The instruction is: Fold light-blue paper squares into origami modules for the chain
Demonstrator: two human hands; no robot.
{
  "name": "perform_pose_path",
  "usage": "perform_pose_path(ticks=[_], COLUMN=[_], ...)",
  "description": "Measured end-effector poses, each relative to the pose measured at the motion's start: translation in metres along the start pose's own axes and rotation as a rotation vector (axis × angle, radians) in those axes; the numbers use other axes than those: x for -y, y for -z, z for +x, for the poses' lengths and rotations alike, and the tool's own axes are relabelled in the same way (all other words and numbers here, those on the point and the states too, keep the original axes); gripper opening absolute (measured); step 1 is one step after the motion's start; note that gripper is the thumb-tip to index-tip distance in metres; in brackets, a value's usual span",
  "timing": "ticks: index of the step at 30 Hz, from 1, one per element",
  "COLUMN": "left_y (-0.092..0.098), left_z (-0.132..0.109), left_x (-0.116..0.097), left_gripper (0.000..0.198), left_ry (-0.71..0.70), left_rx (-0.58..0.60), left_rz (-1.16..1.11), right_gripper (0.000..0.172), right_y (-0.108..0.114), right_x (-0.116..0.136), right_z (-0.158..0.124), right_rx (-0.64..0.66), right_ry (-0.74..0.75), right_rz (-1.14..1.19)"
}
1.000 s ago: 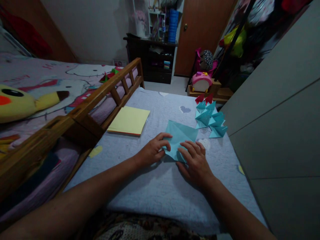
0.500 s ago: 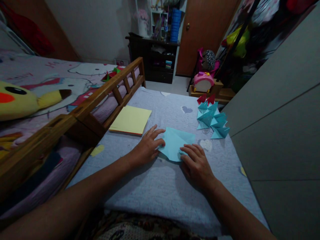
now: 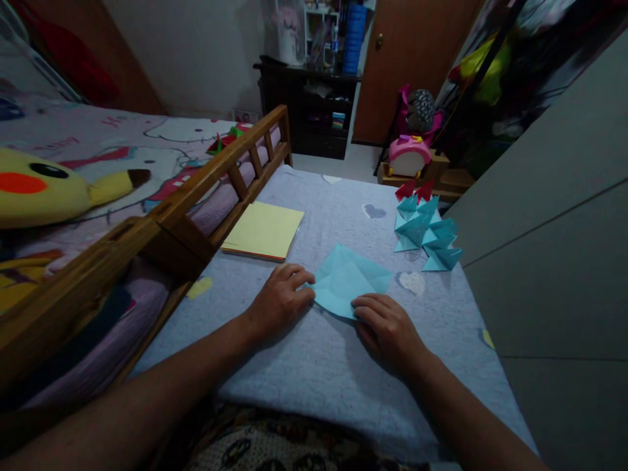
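Observation:
A light blue sheet of origami paper (image 3: 346, 280) with crease lines lies on the pale blue bedspread (image 3: 314, 373), between my hands. At its left corner, my left hand (image 3: 283, 296) pinches the edge between thumb and fingers. My right hand (image 3: 385, 326) grips the near edge, its fingers curled over the paper and the thumb hidden beneath. Past my left hand rests a stack of yellow-topped paper (image 3: 265, 230). Folded blue paper pieces (image 3: 426, 232) stand in a cluster at the far right, with red folded pieces (image 3: 415, 190) behind them.
A wooden rail (image 3: 220, 183) runs along the left, beside a bed with a yellow plush toy (image 3: 44, 193). A pale cabinet (image 3: 554, 275) borders the right side. Beyond the far edge are a pink toy (image 3: 409, 156), a dark stand (image 3: 307, 111) and a brown door (image 3: 412, 65).
My left hand has drawn back toward me and closed on the paper's left corner. The sheet is turned slightly, with a corner pointing away. The whole view has shifted a little.

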State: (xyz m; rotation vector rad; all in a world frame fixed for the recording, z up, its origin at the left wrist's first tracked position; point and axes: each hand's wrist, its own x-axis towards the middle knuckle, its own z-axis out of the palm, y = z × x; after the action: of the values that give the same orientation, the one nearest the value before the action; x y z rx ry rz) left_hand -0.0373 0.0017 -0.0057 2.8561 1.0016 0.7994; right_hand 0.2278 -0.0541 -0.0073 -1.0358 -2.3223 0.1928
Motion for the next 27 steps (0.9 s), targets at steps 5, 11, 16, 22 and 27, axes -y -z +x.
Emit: perform_pose_path(ticks=[5, 11, 16, 22, 27], left_y=[-0.001, -0.002, -0.001, -0.002, -0.002], left_z=[-0.003, -0.004, -0.005, -0.004, -0.002], left_x=[0.002, 0.007, 0.008, 0.008, 0.007], left_gripper=[0.008, 0.004, 0.005, 0.006, 0.005], left_ry=[0.077, 0.216, 0.253, 0.265, 0.252], left_rx=[0.011, 0.048, 0.075, 0.08, 0.049], left_rz=[-0.09, -0.243, -0.303, -0.283, -0.275], right_gripper=[0.012, 0.011, 0.017, 0.023, 0.026], right_y=[0.001, 0.0, -0.001, 0.004, 0.01], right_x=[-0.001, -0.007, -0.011, -0.016, -0.017], right_z=[0.002, 0.003, 0.007, 0.017, 0.026], right_rx=[-0.005, -0.034, -0.001, 0.091, 0.101], right_ry=[-0.101, -0.334, -0.538, -0.61, -0.662], right_rz=[0.135, 0.239, 0.23, 0.251, 0.279])
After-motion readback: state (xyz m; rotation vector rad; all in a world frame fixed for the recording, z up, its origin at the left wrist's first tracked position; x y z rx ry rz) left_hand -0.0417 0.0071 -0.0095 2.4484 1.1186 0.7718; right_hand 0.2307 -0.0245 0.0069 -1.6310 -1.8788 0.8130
